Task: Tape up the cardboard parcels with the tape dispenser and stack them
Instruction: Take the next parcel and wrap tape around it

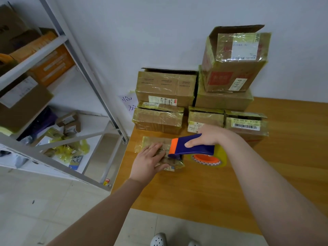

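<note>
The small, flat brown cardboard parcel (152, 141), wrapped in glossy, wrinkled yellowish tape, lies near the left edge of the smooth orange-brown wooden table (195, 192). The left hand (148, 162) rests flat on it, fingers straight and slightly spread, pressing the top. The right hand (211, 134) has its fingers and thumb curled round the handle of the dark blue plastic tape dispenser (191, 146). The dispenser's orange nose sits on the parcel's right half, just beside the left fingertips. Under the handle hangs the thick translucent yellow tape roll (221, 155) on an orange core.

Behind, against the pale wall, stand more taped cardboard boxes. A low one (158, 118) lies in front of a larger one (166, 86). Two small ones (205, 118) (246, 123) stand in front of a wide box (223, 100). On that box sits a tilted box with a raised flap (234, 59) and white labels.

To the left is a grey metal shelf rack (85, 68) holding cartons and crumpled yellow tape. Pale floor tiles (44, 201) lie below, and white perforated shoes (158, 239) show at the bottom edge.
</note>
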